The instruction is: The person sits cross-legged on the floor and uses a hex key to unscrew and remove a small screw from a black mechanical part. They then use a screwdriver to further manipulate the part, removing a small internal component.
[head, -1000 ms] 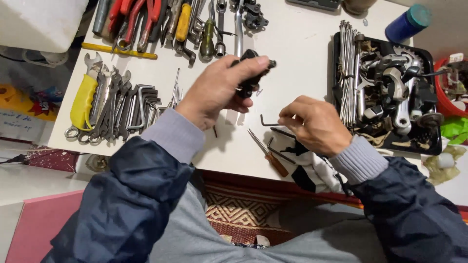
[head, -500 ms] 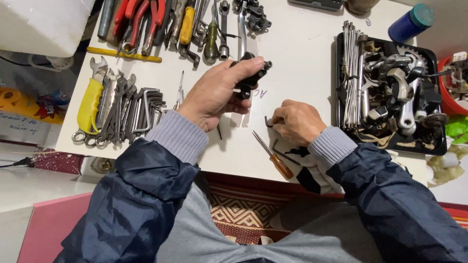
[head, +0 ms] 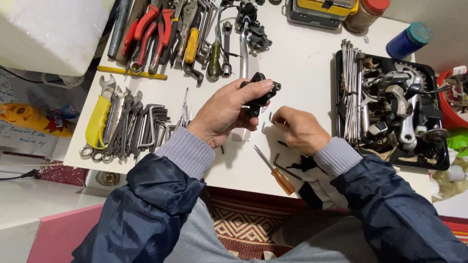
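— What's laid out here?
— A white workbench; along its right edge a black tray of bike parts, at the left edge a row of wrenches, pliers along the far edge.
— And the hands?
— The left hand is closed around a black brake lever body, held above the bench's middle. The right hand pinches a small hex key just beside it.
— Anything near the front edge?
— An orange-handled screwdriver.
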